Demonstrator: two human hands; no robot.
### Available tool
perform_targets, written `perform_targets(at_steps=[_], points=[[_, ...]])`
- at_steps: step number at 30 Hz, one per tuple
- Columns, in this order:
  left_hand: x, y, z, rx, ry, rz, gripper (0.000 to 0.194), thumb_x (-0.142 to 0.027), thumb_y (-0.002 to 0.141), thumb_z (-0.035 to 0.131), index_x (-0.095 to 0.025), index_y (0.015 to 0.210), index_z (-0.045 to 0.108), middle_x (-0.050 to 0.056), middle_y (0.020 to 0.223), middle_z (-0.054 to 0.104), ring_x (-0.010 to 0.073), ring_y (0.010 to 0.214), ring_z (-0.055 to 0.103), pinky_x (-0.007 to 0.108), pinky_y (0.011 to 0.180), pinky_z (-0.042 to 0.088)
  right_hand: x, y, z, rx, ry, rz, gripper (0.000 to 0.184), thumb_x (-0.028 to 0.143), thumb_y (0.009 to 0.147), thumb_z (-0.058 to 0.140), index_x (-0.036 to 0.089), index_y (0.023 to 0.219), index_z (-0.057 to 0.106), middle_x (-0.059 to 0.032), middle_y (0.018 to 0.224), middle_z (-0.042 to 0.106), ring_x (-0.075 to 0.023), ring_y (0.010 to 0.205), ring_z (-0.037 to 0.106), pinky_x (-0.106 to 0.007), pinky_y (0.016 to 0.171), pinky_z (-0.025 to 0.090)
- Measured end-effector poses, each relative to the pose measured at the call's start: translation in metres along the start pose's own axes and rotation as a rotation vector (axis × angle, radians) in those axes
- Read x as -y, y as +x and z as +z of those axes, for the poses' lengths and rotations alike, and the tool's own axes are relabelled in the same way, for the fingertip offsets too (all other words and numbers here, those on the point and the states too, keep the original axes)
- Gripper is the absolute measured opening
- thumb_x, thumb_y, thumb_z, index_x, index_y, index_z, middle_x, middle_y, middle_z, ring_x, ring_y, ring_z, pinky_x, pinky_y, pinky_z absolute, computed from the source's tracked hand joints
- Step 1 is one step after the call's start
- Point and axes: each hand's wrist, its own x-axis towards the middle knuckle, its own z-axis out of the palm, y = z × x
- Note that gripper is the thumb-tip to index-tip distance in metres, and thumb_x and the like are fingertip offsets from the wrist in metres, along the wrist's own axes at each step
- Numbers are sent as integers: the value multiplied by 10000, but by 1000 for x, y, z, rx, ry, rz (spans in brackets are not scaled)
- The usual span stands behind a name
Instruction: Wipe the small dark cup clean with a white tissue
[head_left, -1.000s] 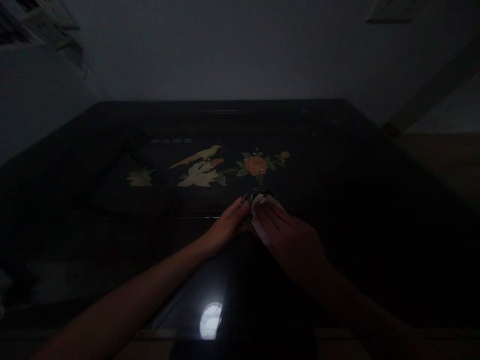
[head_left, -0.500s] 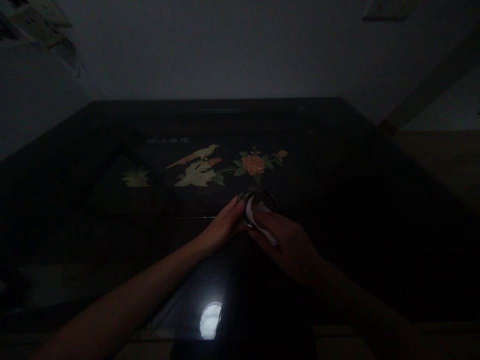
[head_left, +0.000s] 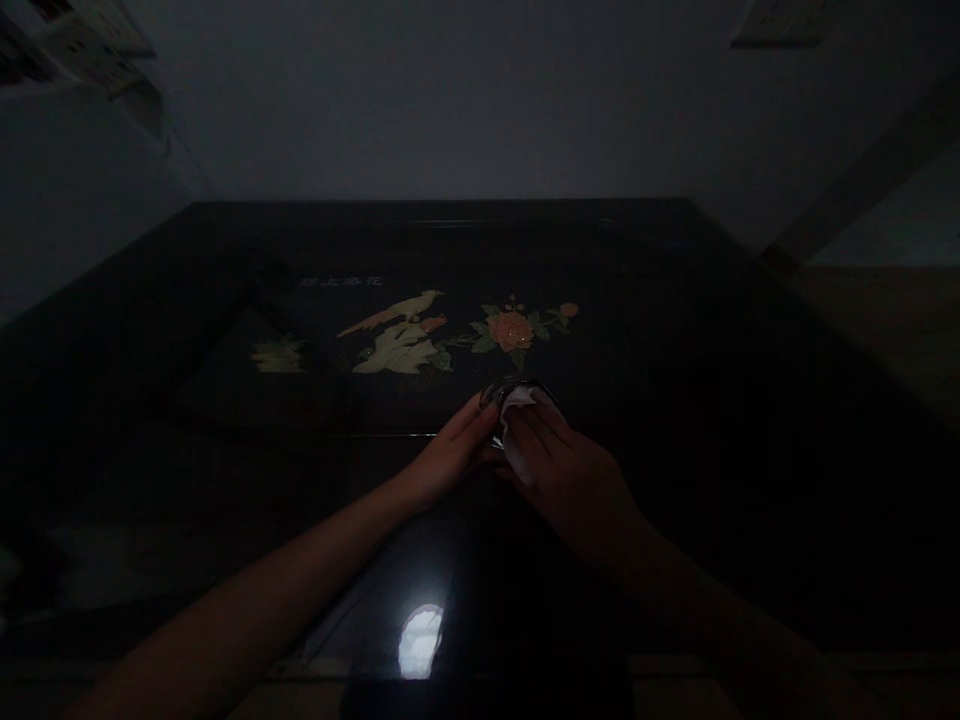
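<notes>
My left hand (head_left: 450,450) grips the near left side of a round, shiny, bowl-like object (head_left: 489,392), with the thumb at its rim. The dim light hides what it is made of and its exact kind. A crumpled white tissue (head_left: 517,460) is held under the fingers of my right hand (head_left: 581,485), pressed against the inside of that object. A ring shows on one right finger. Both hands are close together over the near part of a glossy black table (head_left: 247,480).
Behind the hands, the tabletop bears a picture of birds (head_left: 397,345), a pink flower (head_left: 511,330) and written characters (head_left: 341,282). A pale wall (head_left: 450,110) stands at the far edge. Power sockets (head_left: 94,55) are at upper left. A bright reflection shines near the front.
My right hand has pushed the tissue forward and farther into the round object, with its fingers now over it. The left hand keeps its grip; the view has shifted slightly.
</notes>
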Motion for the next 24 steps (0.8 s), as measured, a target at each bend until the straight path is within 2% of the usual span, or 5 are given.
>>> perform_targets(at_steps=[5,10,16,20,24], points=[[-1,0,1,-40,3,-3,465,-462,771,657,-212,1157,587,67,1130,616,206,980,583,280,759,488,0,1,-3,-37,-63,-35,400,177,894,522,57,1275,518,-177,1287,582,-273,1240,509,-367,979,499],[-2,0,3,-42,-6,-9,457,-461,759,672,-196,1123,597,60,1059,637,184,905,607,268,731,491,-2,0,-6,-59,-46,-62,399,128,891,512,54,1283,512,-158,1196,647,-251,1171,570,-356,1006,474],[-2,0,1,-14,0,-8,482,-458,777,653,-196,1174,573,76,1071,643,213,944,611,317,792,493,-3,0,-9,-110,206,-14,297,152,908,488,105,1184,588,-117,1109,696,-206,1041,650,-308,905,532],[1,2,-1,-27,3,-5,478,-465,776,651,-191,1160,574,76,1082,643,224,961,608,333,820,488,-1,0,-7,-107,389,42,258,223,927,477,135,1134,603,-104,1108,697,-194,1055,646,-311,916,523],[0,2,0,-22,-9,-4,474,-469,771,655,-195,1149,570,67,1079,639,206,927,609,311,783,493,-1,-1,-4,-72,474,64,297,275,927,467,154,1179,568,-116,1142,676,-214,1084,630,-346,904,531]])
